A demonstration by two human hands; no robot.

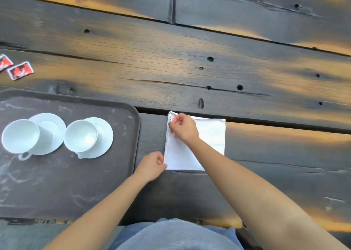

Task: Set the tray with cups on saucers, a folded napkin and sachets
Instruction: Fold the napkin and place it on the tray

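Both cups [80, 135] stand on their saucers [105, 134] on the tray [135, 136], just left of the person's fingers. The napkin [209, 136] lies on the table [190, 69] beside the tray. The left hand [152, 166] pinches its near-left corner and the right hand [183, 127] its far-left corner, the cloth spreading rightward from both grips. Two sachets [20, 70] lie well beyond and left of the fingers. I'd say the folding, then moving the napkin and sachets to the tray, is left.

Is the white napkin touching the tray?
Apart. The head view shows a strip of dark table between the napkin and the right rim of the tray.
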